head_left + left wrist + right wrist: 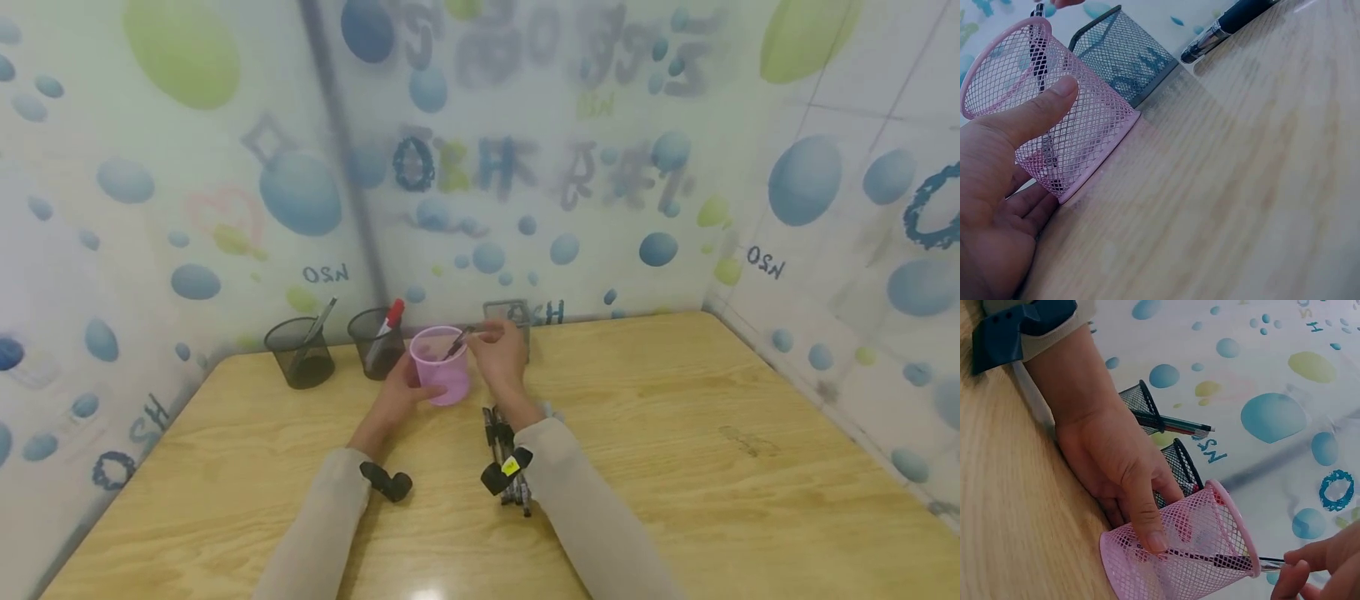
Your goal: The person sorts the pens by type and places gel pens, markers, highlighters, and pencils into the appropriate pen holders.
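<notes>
A pink mesh pen cup [447, 385] stands upright on the table. My left hand [395, 393] holds it from the left, thumb [1054, 103] across its near side and fingers round behind its base. Over the rim, my right hand [500, 354] pinches the upper end of a dark pen [457, 343] between thumb and fingertips. The pen slants down inside the cup, and its lower part shows through the mesh in both wrist views. Below my right wrist lies a bundle of black pens [491, 429], partly hidden by the sleeve and wrist camera.
Left of the pink cup stand two black mesh cups, one [302, 367] with a greyish-green pencil-like stick, one [378, 354] with a red-capped marker. A dark square mesh holder [1124, 59] stands behind my right hand. Patterned walls enclose the wooden table [675, 450].
</notes>
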Available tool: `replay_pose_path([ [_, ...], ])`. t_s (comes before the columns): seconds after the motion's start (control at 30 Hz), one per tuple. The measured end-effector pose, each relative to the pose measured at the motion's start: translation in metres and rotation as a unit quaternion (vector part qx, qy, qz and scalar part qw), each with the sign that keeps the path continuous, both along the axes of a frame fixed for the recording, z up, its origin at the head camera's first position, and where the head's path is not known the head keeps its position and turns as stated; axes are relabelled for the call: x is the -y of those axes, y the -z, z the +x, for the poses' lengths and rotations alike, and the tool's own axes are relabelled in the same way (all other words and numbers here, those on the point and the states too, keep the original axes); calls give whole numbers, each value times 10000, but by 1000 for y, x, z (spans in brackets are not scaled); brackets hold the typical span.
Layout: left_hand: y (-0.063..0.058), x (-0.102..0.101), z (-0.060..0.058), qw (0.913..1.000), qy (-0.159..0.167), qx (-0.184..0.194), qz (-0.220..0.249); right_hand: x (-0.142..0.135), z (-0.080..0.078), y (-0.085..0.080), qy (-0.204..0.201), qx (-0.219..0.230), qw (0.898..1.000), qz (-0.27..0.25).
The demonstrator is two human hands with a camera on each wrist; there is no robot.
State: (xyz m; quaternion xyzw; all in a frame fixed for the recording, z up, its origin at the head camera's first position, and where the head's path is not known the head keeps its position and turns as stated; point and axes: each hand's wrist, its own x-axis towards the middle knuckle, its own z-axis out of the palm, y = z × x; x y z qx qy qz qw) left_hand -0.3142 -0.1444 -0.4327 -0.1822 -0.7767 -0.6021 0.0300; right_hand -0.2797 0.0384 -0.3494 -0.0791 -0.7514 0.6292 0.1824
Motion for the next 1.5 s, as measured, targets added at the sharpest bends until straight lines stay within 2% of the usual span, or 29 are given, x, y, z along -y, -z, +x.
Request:
replay_pose_path([
  [0.33, 4, 1, 0, 9999, 103, 23, 91, 0, 18, 8, 120, -109, 9995, 287],
  [0.5, 4, 1, 1, 9999, 79, -35, 108, -4, 33, 17, -241, -111, 9996, -79],
  [0.7, 5, 2, 0, 10000, 14, 31, 52, -12, 51, 24, -737, 258, 9969, 34],
  [0.93, 5, 3, 0, 10000, 48, 49, 59, -25, 72, 28, -1451, 557, 9878, -38],
  [1.2, -5, 2, 7, 9997, 146, 160, 110, -38, 88, 42, -1843, 907, 9786, 115],
  [1.37, -18, 0, 16, 9995, 272, 129, 97, -41, 89, 46, -1971, 1021, 9749, 157],
  [1.5, -21, -1, 18, 9996, 280, 78, 42, -40, 89, 48, -1974, 983, 9752, 200],
])
